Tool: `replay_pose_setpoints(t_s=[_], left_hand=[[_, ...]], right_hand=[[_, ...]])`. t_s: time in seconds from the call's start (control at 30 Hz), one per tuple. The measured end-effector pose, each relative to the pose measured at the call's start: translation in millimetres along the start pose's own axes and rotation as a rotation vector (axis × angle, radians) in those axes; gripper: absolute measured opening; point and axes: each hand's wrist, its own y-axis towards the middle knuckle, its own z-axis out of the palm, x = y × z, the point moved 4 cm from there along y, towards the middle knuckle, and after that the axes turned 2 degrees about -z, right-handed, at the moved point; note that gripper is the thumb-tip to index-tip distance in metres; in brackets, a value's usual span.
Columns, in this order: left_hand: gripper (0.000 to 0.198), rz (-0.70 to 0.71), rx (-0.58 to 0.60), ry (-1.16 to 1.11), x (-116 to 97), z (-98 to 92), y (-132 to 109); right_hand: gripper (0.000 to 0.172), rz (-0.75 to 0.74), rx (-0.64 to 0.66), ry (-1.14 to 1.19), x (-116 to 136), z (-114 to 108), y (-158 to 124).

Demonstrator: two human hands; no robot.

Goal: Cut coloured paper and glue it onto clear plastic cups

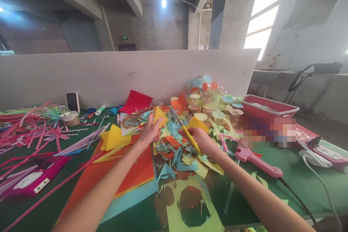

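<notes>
My left hand pinches a pointed yellow paper piece above a heap of coloured paper scraps. My right hand is closed on yellow-handled scissors, whose metal blades point up and to the left, towards that yellow piece. The blades and the paper look apart, though the gap is hard to judge. A yellow folded sheet lies left of my left hand. Under my left forearm are stacked orange sheets. Another yellow piece lies just beyond my right hand.
A pink glue gun with a black cord lies right of my right arm on the green table. Beyond stand clear plastic cups and a red tray. Pink straws, a phone and a white partition are also there.
</notes>
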Motion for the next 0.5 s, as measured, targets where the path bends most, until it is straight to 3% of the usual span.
replay_pose_setpoints(t_s=[0.2,0.5], left_hand=[[0.066,-0.050,0.004,0.020,10.8,-3.2,4.5],[0.034,-0.053,0.001,-0.010,5.1,-4.3,1.8]], right_hand=[[0.059,0.010,0.035,-0.007,3.4,1.2,-3.7],[0.061,0.002,0.025,-0.051,5.2,1.0,-3.0]])
